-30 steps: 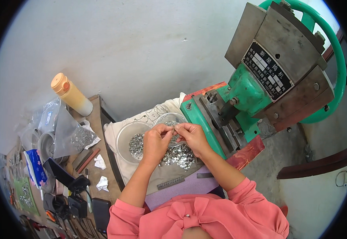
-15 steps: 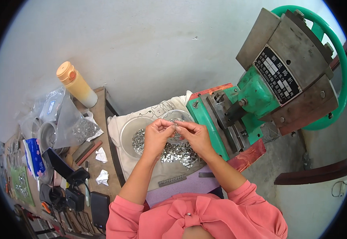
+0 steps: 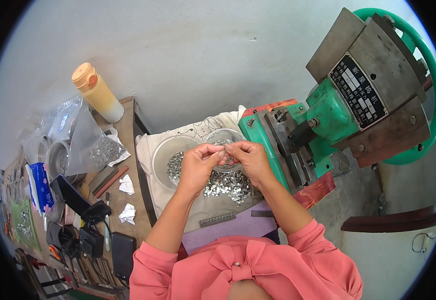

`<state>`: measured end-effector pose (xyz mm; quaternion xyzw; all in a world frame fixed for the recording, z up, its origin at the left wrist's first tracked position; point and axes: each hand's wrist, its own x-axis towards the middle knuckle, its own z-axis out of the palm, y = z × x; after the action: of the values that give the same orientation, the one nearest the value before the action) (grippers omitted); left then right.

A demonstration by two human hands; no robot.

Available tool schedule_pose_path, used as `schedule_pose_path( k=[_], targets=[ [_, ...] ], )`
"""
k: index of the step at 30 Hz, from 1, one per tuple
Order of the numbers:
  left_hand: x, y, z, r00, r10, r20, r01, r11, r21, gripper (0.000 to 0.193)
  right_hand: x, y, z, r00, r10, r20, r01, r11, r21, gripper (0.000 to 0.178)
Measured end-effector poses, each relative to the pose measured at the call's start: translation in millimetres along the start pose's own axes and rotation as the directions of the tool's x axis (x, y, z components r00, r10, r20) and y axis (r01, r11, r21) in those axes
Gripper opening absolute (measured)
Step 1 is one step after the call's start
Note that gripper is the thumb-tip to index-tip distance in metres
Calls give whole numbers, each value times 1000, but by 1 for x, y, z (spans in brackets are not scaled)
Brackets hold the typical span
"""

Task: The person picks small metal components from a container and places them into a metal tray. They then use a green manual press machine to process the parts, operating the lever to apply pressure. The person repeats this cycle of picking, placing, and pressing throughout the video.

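Note:
My left hand (image 3: 198,166) and my right hand (image 3: 252,161) meet fingertip to fingertip, thumbs and forefingers pinched. Whatever lies between them is too small to make out. Below them a heap of small shiny metal pieces (image 3: 228,186) lies on the pale cloth (image 3: 190,212). A large clear round tub (image 3: 159,162), partly filled with similar pieces, stands beside my left hand. Just beyond my fingers is a smaller clear tub (image 3: 226,132), its contents partly hidden by my hands.
At right stands a green press (image 3: 330,107) with a handwheel (image 3: 434,120). A short ruler (image 3: 217,219) lies on the cloth near me. The left table holds a yellow bottle (image 3: 100,97), a plastic bag (image 3: 90,145), a phone (image 3: 69,196) and a black power bank (image 3: 123,255).
Both hands stay together but have shifted slightly, and the fingers have changed their pinch. The whole view has tilted a little.

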<state>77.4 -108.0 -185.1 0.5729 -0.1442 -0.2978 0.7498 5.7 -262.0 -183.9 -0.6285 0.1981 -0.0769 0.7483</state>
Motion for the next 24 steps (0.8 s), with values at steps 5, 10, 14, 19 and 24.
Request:
schedule_pose_path(
  k=[5, 10, 14, 19, 24],
  targets=[
    [5, -4, -5, 1000, 25, -9, -23, 984, 175, 14, 6, 2, -1, 999, -42, -12, 40, 994, -101, 18],
    [-1, 10, -5, 993, -110, 50, 108, 993, 37, 36, 10, 5, -5, 992, -91, -83, 76, 983, -169, 16],
    [-10, 16, -9, 984, -140, 111, 160, 966, -203, 51, 5, -3, -6, 987, -78, -142, 54, 985, -166, 14],
    [-27, 24, -11, 975, -144, 171, 196, 917, -348, 51, -8, 1, -12, 985, -107, -132, 87, 985, -150, 14],
    [-47, 18, -15, 976, -147, 161, 194, 923, -333, 44, -35, 20, -16, 984, -153, -88, 131, 967, -219, 14]
  ],
)
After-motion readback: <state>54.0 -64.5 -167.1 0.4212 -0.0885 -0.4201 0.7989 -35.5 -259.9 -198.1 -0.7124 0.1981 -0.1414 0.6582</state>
